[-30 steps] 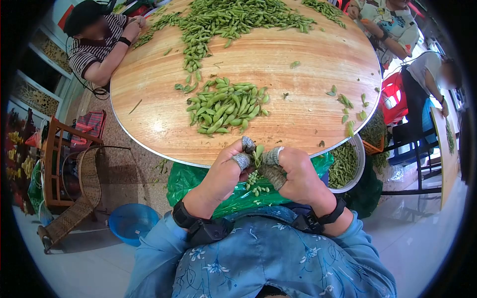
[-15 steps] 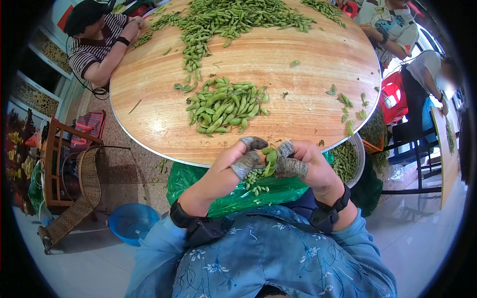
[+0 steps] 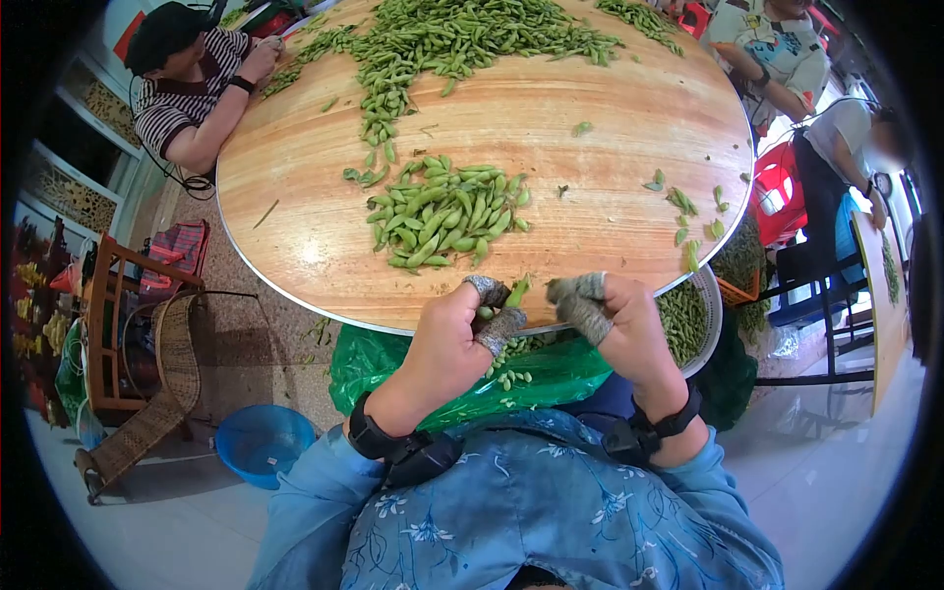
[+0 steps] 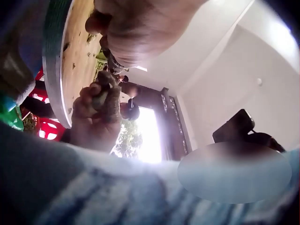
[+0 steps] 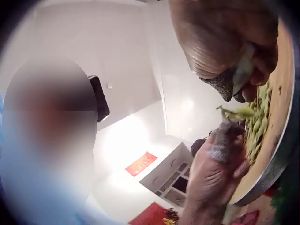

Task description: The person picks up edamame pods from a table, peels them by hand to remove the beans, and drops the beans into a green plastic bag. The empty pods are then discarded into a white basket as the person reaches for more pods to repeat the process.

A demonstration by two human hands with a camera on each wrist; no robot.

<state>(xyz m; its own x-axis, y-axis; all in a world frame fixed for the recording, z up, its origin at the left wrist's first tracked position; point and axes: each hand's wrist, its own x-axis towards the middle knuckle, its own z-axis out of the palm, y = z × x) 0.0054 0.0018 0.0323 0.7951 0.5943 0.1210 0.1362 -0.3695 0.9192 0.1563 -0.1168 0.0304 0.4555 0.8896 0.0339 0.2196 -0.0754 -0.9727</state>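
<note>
The shelling seems unfinished: pale green beans (image 3: pixel 512 376) lie on the shiny green plastic sheet (image 3: pixel 359 366), while plump green pods (image 3: pixel 442 218) are heaped on the round wooden counter (image 3: pixel 580 211). The left hand (image 3: pixel 447 329) pinches one green pod (image 3: pixel 518 290) in its fingers; whether the right hand's (image 3: pixel 624 320) curled fingers grasp something, one cannot tell.

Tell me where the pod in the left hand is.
In the head view, the pod is just right of centre, pinched by the left hand by the near edge of the table, below the pod pile.

Glossy wood tabletop (image 3: pixel 610 197), seemingly cloth-wrapped fingers (image 3: pixel 588 320)
</note>
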